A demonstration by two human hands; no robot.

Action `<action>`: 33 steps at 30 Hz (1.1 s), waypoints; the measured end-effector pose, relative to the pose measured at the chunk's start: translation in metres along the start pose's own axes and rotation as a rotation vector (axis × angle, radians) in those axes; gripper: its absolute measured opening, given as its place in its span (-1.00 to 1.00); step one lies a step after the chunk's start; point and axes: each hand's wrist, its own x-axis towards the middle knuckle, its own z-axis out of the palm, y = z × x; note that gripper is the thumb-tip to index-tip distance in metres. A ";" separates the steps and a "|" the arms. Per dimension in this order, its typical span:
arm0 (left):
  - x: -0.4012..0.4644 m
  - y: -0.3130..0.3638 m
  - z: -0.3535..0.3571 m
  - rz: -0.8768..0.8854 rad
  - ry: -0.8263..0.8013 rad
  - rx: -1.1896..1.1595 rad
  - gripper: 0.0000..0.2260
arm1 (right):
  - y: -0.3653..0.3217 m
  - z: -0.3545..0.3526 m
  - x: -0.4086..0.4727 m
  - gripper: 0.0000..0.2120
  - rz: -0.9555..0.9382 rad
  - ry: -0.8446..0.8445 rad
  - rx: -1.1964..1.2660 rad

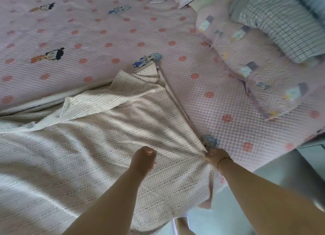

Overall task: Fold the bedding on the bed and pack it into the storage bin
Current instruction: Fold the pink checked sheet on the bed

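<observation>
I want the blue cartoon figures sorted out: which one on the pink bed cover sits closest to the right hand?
The blue figure half hidden at the checked sheet's edge, just above the right hand. The other two lie farther up the pink cover.

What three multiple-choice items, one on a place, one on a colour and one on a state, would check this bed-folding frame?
1. Where does the striped grey pillow lie?
A. upper right of the bed
B. on the floor
C. under the left hand

2. What colour are the round dots on the pink bedspread?
A. green
B. coral red
C. black

3. What is the right hand doing?
A. hanging free of the bed
B. lying flat on the pillow
C. gripping the edge of the cream checked sheet

Answers:
1 A: the pillow sits at the upper right, on top of a patchwork quilt.
2 B: the dots all over the spread are coral red.
3 C: its fingers close on the sheet's gathered edge, while the left hand is over the sheet with fingers curled.
</observation>
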 end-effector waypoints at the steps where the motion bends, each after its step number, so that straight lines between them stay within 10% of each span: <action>1: -0.005 -0.001 0.006 0.000 -0.012 0.004 -0.91 | 0.006 0.005 0.000 -0.56 0.025 0.033 0.052; 10: -0.055 -0.038 0.042 0.021 -0.067 0.007 -0.89 | 0.041 0.050 -0.036 -0.24 -0.046 -0.028 0.493; 16: -0.084 -0.055 0.055 0.014 -0.085 -0.006 -0.89 | 0.057 0.078 -0.062 -0.12 0.006 -0.145 0.330; 21: -0.111 -0.052 0.056 0.048 -0.117 -0.004 -0.93 | 0.071 0.081 -0.093 -0.38 0.018 -0.205 -0.073; 29: -0.148 -0.040 0.044 0.116 -0.168 -0.032 -0.94 | 0.022 0.056 -0.117 -0.47 -0.119 -0.247 0.683; 33: -0.167 -0.028 0.029 0.175 -0.207 -0.151 -0.82 | -0.032 0.031 -0.144 -0.82 -0.192 -0.277 0.857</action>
